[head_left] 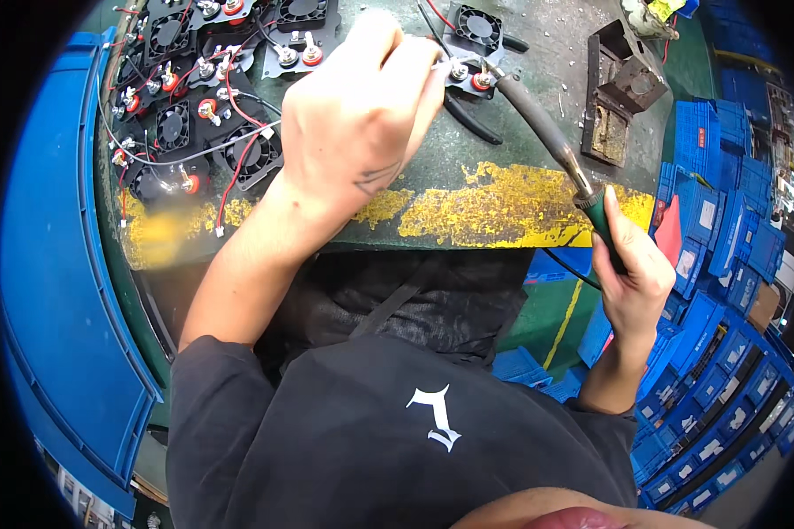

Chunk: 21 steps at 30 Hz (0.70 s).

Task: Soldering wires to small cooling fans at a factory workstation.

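Two hands are at work over the green bench (538,123), whose near edge wears chipped yellow paint. My right hand (631,264) is clenched around the green handle of a soldering iron (547,132), low by the table's front edge; the iron's dark shaft slants up and to the left, and its tip rests at a small fan assembly (472,44) near the far side of the bench. That assembly is a black square fan on a dark plate with a red-ringed terminal and a silver one beside it; the tip sits right at those terminals.

My left hand (362,106) lies palm down over the bench, fingers bent and reaching to the same assembly. The fingertips (434,75) press at its left edge, just beside the silver terminal. Whether they pinch something thin there I cannot tell, because the back of my hand hides it.

Black-handled pliers (472,119) lie on the bench just below the assembly, near my left fingers. To the left, a cluster of finished fan units (185,123) with red and black wires is spread across the bench. At the far right stands a dark metal iron stand (622,97). Blue crates (723,203) are stacked to my right.
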Tool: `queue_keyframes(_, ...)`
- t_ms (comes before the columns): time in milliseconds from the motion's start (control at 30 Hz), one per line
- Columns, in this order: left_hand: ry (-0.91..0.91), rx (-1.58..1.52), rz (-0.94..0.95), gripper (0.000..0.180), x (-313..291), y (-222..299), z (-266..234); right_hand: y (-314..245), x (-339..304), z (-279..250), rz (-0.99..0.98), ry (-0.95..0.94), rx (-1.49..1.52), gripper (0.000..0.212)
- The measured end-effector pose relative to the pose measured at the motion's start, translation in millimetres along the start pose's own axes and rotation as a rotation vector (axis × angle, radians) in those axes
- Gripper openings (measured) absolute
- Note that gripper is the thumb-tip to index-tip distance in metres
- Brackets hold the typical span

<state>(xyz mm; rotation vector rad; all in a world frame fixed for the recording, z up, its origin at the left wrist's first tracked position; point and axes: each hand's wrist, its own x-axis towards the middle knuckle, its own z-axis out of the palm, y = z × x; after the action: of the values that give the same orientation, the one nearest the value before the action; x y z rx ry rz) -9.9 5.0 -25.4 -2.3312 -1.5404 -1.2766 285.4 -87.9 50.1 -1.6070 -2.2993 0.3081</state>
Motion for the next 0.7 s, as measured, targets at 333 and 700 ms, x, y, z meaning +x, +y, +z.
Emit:
queue_keyframes(333,-0.143,0.002,0.035,0.013,-11.4,-1.3,-2.2,0.9,4.1,-5.8,-0.008,-0.012,0.002,0.054)
queue_keyframes(700,-0.183,0.035,0.029,0.007,-14.0,-0.3,-1.2,-2.5,3.4,-3.3,-0.019,-0.008,-0.011,0.056)
